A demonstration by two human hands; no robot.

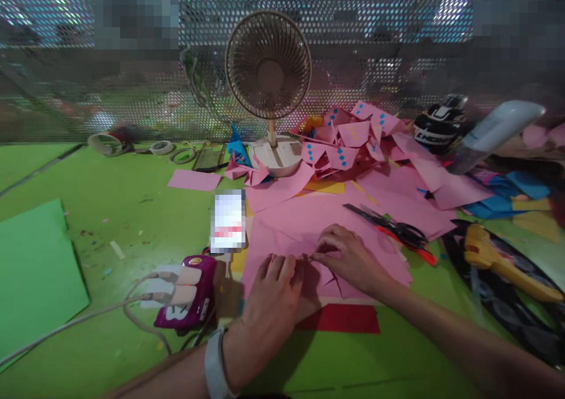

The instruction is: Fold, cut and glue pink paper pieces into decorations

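Lower centre of the frame: left hand (271, 296) laid palm down on the pink sheet (286, 228), fingers stretched out and close together, pressing flat, closed on nothing. Just to its right, right hand (348, 259) curled over the same sheet, thumb and forefinger drawn together on a small raised fold, tips almost meeting those of the left. Pink sheet spread on the green table (132, 210) at centre, its near edge over a red sheet (342, 319) showing below the wrists. White wristband (215, 365) on the left wrist at the bottom edge. Right of centre, scissors (392, 230) with black and red handles lying on more pink paper, apart from both hands. Left of the sheet, a phone (228, 221) with blurred screen, and below it a purple power strip (190, 298) with two white plugs. Upper centre, a desk fan (268, 63) upright; to its right a heap of folded pink pieces (353, 135) with blue diamonds. Far right, a yellow glue gun (503, 262) on a black tray (507, 313). Far left, a green sheet (35, 269); tape rolls (106, 143) in the upper left
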